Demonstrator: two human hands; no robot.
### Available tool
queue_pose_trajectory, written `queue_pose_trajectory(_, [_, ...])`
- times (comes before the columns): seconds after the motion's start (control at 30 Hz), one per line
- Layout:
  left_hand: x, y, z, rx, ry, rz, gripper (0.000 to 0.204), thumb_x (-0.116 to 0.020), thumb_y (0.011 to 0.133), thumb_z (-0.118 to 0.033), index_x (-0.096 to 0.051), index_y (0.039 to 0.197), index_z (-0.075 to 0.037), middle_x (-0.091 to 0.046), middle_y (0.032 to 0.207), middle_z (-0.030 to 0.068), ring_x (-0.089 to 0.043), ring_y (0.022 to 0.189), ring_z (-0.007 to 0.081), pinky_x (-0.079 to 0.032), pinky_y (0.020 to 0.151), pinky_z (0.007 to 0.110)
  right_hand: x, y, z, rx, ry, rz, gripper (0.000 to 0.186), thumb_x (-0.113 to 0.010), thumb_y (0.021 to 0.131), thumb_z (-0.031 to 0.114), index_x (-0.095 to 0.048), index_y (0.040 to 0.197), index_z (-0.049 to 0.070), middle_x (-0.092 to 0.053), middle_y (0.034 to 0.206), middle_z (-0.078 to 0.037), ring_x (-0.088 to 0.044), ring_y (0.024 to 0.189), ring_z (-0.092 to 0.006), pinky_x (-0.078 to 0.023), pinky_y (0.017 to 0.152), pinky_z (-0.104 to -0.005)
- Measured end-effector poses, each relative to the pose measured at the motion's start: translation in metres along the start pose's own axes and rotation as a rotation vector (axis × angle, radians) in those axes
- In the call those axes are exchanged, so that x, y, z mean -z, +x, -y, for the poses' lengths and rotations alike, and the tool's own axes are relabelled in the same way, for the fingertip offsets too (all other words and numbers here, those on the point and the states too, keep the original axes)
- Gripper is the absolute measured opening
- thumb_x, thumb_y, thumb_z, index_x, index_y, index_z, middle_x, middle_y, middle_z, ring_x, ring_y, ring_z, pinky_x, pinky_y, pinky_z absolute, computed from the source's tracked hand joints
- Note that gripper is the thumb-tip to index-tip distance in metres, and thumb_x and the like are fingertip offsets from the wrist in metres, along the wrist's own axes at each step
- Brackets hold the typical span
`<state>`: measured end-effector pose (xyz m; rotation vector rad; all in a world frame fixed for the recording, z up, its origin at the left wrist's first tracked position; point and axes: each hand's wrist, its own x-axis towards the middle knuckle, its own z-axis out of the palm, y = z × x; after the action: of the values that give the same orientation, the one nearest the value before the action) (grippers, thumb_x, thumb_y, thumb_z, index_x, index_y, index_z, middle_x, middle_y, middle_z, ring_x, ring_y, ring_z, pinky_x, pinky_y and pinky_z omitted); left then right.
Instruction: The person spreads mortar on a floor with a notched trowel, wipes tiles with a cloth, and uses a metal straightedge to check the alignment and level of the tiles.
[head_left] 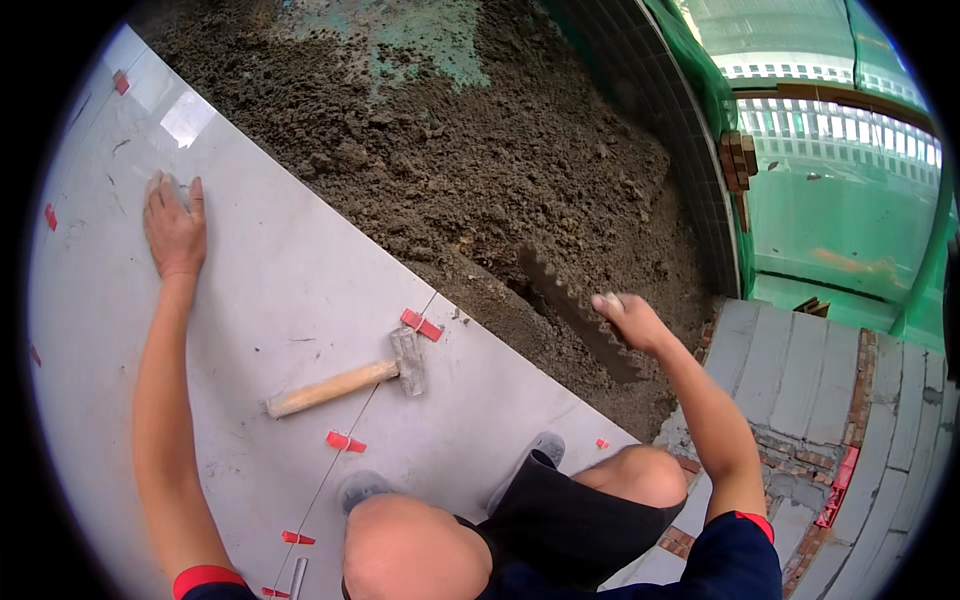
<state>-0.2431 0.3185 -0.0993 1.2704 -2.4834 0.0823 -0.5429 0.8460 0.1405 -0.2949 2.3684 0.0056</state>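
A notched trowel (578,318) shows right of centre in the frame, over the mortar bed (440,170). Its long, straight blade runs from upper left to lower right, dark grey-brown, with a row of square teeth along the upper-right edge. Whether the blade touches the mortar cannot be told. The right grip (630,318) is closed around the trowel's handle, of which only a pale end shows past the fingers. The left grip (175,228) holds nothing: it lies palm down on the pale tiles (250,270) at the left of the frame, thumb apart from the fingers.

The mortar is brown, coarse and crumbly, filling the upper middle, with a teal patch (430,45) near the top edge. The tiles' straight border slants across the frame beside it. A hammer (370,376) with a wooden handle and a grey, dusty head lies on the tiles near the centre, its head just beside a red wedge (421,325). More red wedges follow the joint below. The person's knees (415,550) and grey shoes (364,488) cover part of the tiles at the lower middle. Green netting (830,230) hangs at upper right, near stacked bricks (738,160); grey blockwork (790,370) fills the lower right.
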Motion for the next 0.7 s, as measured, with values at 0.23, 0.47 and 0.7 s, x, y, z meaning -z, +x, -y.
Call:
queue_pose_trajectory(0.23, [0.029,-0.056,-0.046,-0.054,-0.016,0.052,0.060,-0.048,0.096,-0.047,-0.050,0.127,0.004,-0.047,0.138,0.0190,-0.041,0.130,0.0364,-0.034,0.108,0.043,-0.039,0.050,0.063,0.239,-0.097,0.084,0.071,-0.053,0.086,0.066,-0.065,0.094,-0.004,-0.067,0.093,-0.026,-0.064,0.091,-0.0394,-0.049,0.081,-0.0450])
queue_pose_trajectory(0.47, [0.176,-0.192,0.061,0.165,-0.142,0.149,0.041,-0.060,0.093,-0.035,-0.059,0.113,0.001,-0.062,0.109,0.0224,-0.057,0.104,0.0381,-0.045,0.093,0.043,-0.021,0.051,-0.058,0.130,-0.040,0.240,0.066,-0.058,0.087,0.061,-0.065,0.092,-0.005,-0.065,0.083,-0.011,-0.062,0.083,-0.0193,-0.048,0.075,-0.0364])
queue_pose_trajectory(0.7, [0.279,-0.289,-0.046,0.217,-0.295,0.259,0.014,-0.060,0.082,-0.009,-0.066,0.093,-0.004,-0.059,0.120,0.0195,-0.056,0.108,0.0372,-0.046,0.094,0.043,-0.033,0.104,-0.062,0.579,0.380,0.287,0.051,-0.051,0.096,0.045,-0.063,0.114,-0.002,-0.063,0.103,-0.011,-0.057,0.096,-0.0206,-0.045,0.087,-0.0353])
